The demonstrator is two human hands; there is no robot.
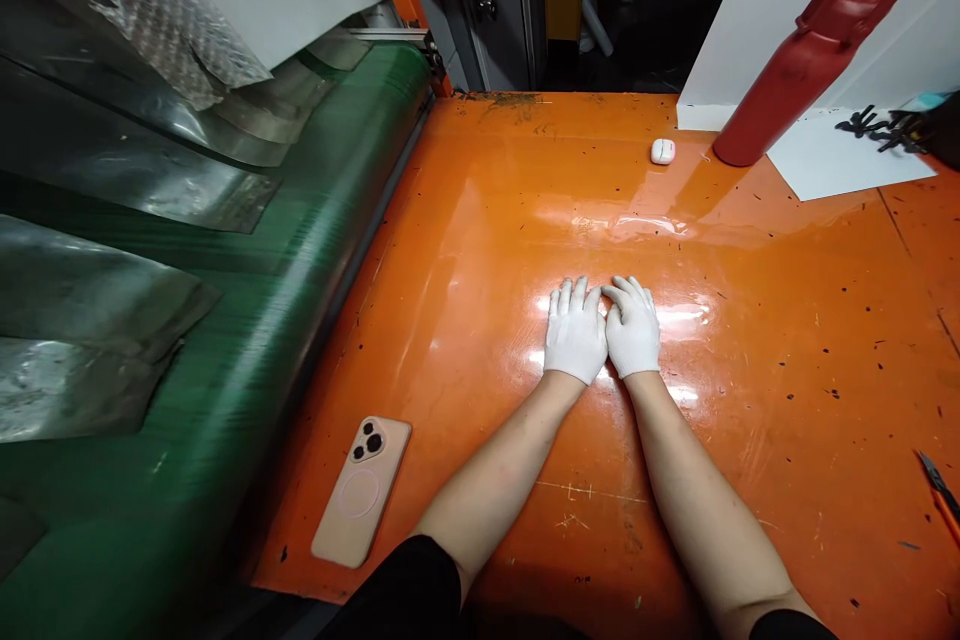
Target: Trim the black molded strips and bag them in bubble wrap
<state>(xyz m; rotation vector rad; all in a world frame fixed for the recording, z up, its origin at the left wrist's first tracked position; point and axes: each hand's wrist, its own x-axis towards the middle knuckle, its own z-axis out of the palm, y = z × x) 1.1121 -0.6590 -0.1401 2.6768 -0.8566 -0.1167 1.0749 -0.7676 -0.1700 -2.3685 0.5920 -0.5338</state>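
The left hand (575, 332) and right hand (631, 328), both in white gloves, lie palm down on an orange counter (757, 390), side by side near its middle. Their fingers (568, 298) are open and flat, gripping nothing. The two hands touch at the inner edges, and the right fingertips angle in toward the left hand. Bare forearms run back from the gloves to black sleeves (397, 590).

The nearest loose item is a small white earbud case (662, 152), which lies on the counter ahead of the hands, well apart from the fingertips. A pink phone (361, 491) lies face down behind and to the left of the left hand, near the counter's edge, with its cameras facing up. A red bottle (795, 80) lies tilted at the far right, its base on the counter, beside a white sheet of paper (847, 155) with small black parts (877, 128) on it. An orange-handled knife (937, 492) sits at the right edge of the view. To the left runs a green belt (225, 300), with crumpled metal foil (97, 150) lying on it.
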